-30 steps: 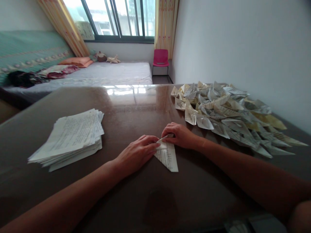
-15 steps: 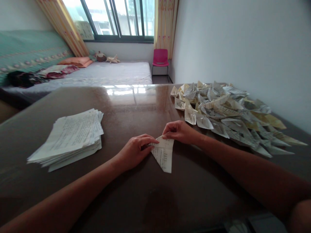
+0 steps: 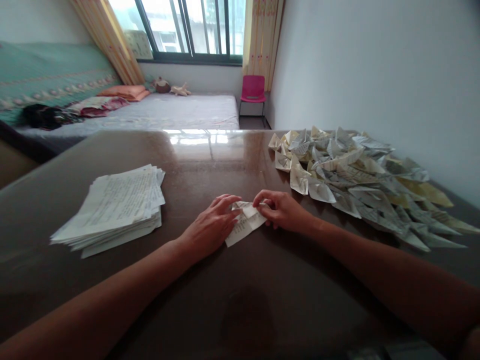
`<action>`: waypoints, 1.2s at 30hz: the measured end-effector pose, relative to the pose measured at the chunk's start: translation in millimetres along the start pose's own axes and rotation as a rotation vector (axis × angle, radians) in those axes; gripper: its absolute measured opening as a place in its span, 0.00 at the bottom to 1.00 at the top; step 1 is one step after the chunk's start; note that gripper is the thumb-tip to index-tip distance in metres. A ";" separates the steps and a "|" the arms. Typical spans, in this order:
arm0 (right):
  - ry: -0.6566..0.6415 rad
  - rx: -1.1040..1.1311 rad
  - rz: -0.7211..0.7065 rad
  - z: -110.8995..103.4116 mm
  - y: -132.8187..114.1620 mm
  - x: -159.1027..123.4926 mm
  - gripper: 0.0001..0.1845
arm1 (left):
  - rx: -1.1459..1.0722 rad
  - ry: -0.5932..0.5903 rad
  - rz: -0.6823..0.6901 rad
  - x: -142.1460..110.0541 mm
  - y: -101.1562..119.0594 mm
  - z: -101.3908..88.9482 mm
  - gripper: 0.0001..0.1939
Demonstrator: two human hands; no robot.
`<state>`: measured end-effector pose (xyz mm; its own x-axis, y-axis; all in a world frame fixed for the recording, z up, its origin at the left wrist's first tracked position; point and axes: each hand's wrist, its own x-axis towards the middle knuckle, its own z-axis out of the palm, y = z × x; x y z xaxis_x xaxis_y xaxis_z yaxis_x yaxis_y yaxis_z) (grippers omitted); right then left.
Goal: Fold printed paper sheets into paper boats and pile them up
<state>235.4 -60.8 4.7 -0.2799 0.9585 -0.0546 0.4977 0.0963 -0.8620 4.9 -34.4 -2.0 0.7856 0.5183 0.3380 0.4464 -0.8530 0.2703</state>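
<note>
A small folded sheet of printed paper [image 3: 243, 227] is between my two hands, low over the brown table [image 3: 210, 305]. My left hand [image 3: 213, 222] grips its left side, the thumb and fingers closed at the edge. On the right side, my right hand [image 3: 279, 207] pinches the paper's upper corner between thumb and fingertips. A paler flap shows across the top of the paper between the fingertips. Parts of both edges are hidden behind the fingers.
To the left lies a stack of handwritten sheets [image 3: 120, 200]. A heap of folded paper boats [image 3: 348, 175] spreads over the table's right side, close to the white wall [image 3: 375, 65]. Beyond the table are a bed [image 3: 195, 110] and a pink chair [image 3: 252, 90].
The folded paper has been turned, so its lower tip now points down-left instead of down-right, and a flap shows on top. Both hands have shifted their hold. The view has swung slightly left.
</note>
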 end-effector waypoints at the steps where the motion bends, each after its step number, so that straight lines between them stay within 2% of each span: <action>1: 0.016 0.002 0.013 -0.5 1.0 0.7 0.08 | 0.019 -0.020 0.003 -0.3 3.2 -1.7 0.14; 8: 0.033 -0.037 0.017 -0.1 0.4 -0.3 0.11 | 0.117 -0.112 0.005 -1.9 14.2 -5.7 0.25; 12: -0.028 -0.085 0.028 -2.5 -1.0 -1.6 0.12 | 0.174 -0.091 0.043 -3.3 11.4 -1.8 0.20; 15: -0.046 -0.235 -0.038 -8.2 -2.5 -1.8 0.14 | 0.202 -0.063 0.084 -3.7 10.1 -0.5 0.17; 18: -0.076 -0.362 -0.099 -14.4 -5.1 -2.4 0.20 | 0.207 -0.045 0.105 -3.3 10.7 -1.7 0.15; 22: -0.129 -0.413 -0.076 -17.0 -8.1 -3.8 0.27 | 0.225 -0.041 0.124 -2.7 11.7 -3.6 0.14; 27: -0.125 -0.456 -0.089 -14.5 -8.9 -4.6 0.26 | 0.270 -0.063 0.153 -3.9 9.0 -2.1 0.15; 33: -0.127 -0.486 -0.093 -13.7 -8.7 -5.6 0.23 | 0.475 -0.122 0.267 -5.8 10.3 -4.7 0.13; 36: -0.100 -0.574 -0.149 -13.6 -8.8 -8.3 0.23 | 0.489 -0.153 0.280 -5.4 13.6 -8.1 0.12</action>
<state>244.5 -65.9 19.6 -0.4431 0.8961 -0.0252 0.8028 0.3842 -0.4560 3.4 -48.3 7.1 0.9388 0.2856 0.1928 0.3306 -0.9041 -0.2707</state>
